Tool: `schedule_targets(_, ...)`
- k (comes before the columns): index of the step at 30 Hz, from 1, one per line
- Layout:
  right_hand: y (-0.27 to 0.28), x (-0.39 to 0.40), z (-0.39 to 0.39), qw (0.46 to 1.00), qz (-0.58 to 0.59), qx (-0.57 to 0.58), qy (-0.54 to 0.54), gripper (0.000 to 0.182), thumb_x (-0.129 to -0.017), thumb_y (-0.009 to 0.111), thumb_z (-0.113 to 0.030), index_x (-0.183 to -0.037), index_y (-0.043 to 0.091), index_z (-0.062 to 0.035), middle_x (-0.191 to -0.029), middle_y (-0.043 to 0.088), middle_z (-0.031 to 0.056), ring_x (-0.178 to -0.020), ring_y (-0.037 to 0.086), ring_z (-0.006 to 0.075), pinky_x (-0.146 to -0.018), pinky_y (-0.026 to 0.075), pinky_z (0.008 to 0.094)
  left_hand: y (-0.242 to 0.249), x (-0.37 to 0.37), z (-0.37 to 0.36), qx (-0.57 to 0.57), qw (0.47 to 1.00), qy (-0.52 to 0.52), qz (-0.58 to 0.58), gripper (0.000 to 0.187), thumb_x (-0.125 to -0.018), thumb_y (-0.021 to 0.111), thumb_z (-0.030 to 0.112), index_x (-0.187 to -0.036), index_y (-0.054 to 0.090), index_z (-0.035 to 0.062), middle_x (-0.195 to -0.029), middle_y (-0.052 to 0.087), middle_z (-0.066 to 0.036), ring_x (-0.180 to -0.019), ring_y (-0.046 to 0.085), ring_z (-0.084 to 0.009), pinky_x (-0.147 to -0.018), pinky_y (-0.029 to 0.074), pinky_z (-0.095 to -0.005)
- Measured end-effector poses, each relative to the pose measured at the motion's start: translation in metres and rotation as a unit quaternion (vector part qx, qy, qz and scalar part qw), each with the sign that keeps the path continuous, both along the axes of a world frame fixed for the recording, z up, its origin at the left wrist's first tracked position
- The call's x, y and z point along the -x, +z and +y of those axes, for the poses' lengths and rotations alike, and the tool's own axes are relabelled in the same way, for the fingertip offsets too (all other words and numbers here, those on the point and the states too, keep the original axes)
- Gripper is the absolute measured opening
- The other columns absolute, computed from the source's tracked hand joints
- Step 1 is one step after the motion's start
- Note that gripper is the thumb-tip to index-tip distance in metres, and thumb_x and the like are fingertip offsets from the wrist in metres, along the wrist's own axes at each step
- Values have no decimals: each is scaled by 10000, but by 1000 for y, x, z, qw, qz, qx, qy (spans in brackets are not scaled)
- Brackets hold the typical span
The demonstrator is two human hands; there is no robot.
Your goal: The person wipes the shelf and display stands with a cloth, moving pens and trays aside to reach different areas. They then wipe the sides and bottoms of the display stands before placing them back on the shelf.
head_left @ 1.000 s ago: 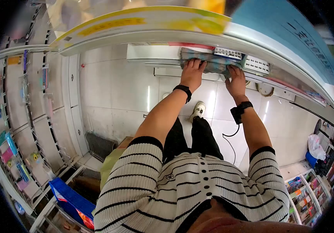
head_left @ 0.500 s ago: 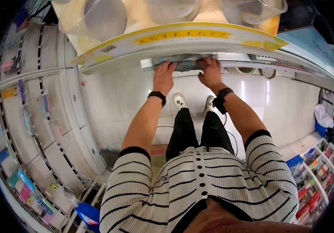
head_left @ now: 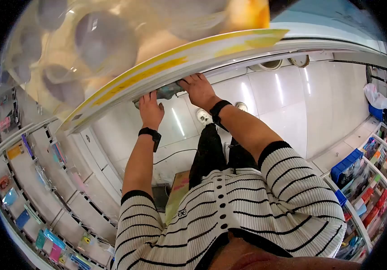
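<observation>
A grey-green patterned cloth [head_left: 171,91] is bunched against the edge beneath the long yellow-and-white printed strip [head_left: 157,67]. My left hand [head_left: 151,111] presses on the cloth's left end, fingers bent over it. On the cloth's right end lies my right hand [head_left: 199,91], its fingers curled over the same edge. Part of the cloth is hidden under the hands and the strip. Both wrists wear black bands.
Clear round containers [head_left: 105,38] stand above the strip. Wall racks [head_left: 40,180] with small packets line the left side. At the lower right are shelves of packets [head_left: 373,198] and a blue basket [head_left: 346,164]. A cable crosses the tiled floor [head_left: 283,112].
Both hands and the cloth have moved left along the edge. The view has turned and shifted, and the strip and containers now appear closer and more tilted.
</observation>
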State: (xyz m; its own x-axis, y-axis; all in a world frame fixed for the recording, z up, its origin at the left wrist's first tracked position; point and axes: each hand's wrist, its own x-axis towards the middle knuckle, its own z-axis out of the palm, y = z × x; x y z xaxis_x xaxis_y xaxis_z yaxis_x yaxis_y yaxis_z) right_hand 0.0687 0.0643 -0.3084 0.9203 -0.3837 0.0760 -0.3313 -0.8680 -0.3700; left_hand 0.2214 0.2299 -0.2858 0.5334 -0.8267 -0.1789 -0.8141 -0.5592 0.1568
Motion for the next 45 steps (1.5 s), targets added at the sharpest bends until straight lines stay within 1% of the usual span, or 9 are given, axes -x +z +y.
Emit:
schedule_targets(11, -5, 81, -79, 995, -72, -23, -57, 332, -813, 553, -78, -1121, 662, -135, -1148, 610, 66, -1102, 571, 272, -986, 426, 416, -16, 68, -73, 10, 997, -82, 3, 735, -714, 774, 223, -1366, 493, 29, -1318, 479, -167, -1277, 410, -380, -1087, 366, -470)
schedule_targets(19, -2, 170, -173, 990, 74, 65, -100, 426, -833, 552, -53, -1257, 562, -91, -1315, 540, 101, -1245, 511, 337, -1138, 326, 462, -6, 161, -182, -4, 989, -111, 98, 843, -752, 758, 319, -1446, 402, -1, -1386, 409, -215, -1292, 371, -408, -1122, 291, -502)
schedule_targets(23, -13, 178, -188, 981, 63, 98, -153, 454, -777, 579, -49, -1230, 568, -62, -1328, 558, 137, -1293, 489, 321, -1150, 322, 445, -2, 196, -216, 11, 994, -78, 76, 812, -724, 772, 278, -1421, 445, 20, -1369, 417, -197, -1289, 379, -404, -1102, 320, -497)
schedule_targets(28, -1, 156, -181, 975, 56, 8, -217, 483, -735, 621, -121, -1206, 558, -30, -1335, 557, 178, -1296, 488, 324, -1148, 305, 463, -16, 188, -201, 57, 992, -85, 74, 742, -721, 756, 180, -1393, 476, 35, -1348, 440, -169, -1286, 398, -378, -1096, 343, -463)
schedule_targets(30, 12, 139, -174, 958, 197, 38, -205, 624, -752, 665, -328, -1293, 551, -37, -1388, 527, 180, -1315, 470, 312, -1154, 246, 484, -14, 176, -192, 81, 986, -110, 98, 715, -731, 731, 132, -1393, 473, 56, -1359, 445, -157, -1282, 407, -360, -1100, 348, -444)
schedule_targets(33, -4, 120, -145, 972, 141, 64, -177, 530, -737, 625, -271, -1206, 626, -24, -1316, 575, 187, -1295, 482, 316, -1153, 240, 479, -9, 155, -169, 46, 992, -82, 81, 707, -729, 716, 106, -1390, 471, 67, -1362, 456, -151, -1278, 416, -348, -1097, 353, -432)
schedule_targets(35, 13, 101, -120, 978, 156, -13, -137, 506, -726, 618, -214, -1185, 608, -1, -1339, 562, 210, -1290, 491, 331, -1169, 246, 469, -24, 129, -143, -14, 993, -104, 62, 823, -777, 758, 207, -1489, 367, 73, -1442, 412, -179, -1339, 374, -356, -1129, 302, -448)
schedule_targets(42, 14, 93, -97, 993, 53, -70, -75, 539, -707, 630, -120, -1230, 593, 5, -1414, 514, 161, -1350, 448, 303, -1187, 244, 445, -7, 95, -106, -44, 993, -72, 78, 821, -769, 771, 225, -1479, 393, 59, -1387, 423, -193, -1288, 388, -368, -1114, 291, -468)
schedule_targets(45, 3, 127, -120, 996, 14, -35, -78, 590, -744, 603, -24, -1328, 536, -75, -1448, 482, 110, -1350, 451, 287, -1162, 307, 433, -15, 108, -117, -9, 996, -88, 32, 825, -715, 799, 230, -1439, 446, 53, -1360, 433, -185, -1250, 404, -388, -1101, 325, -465)
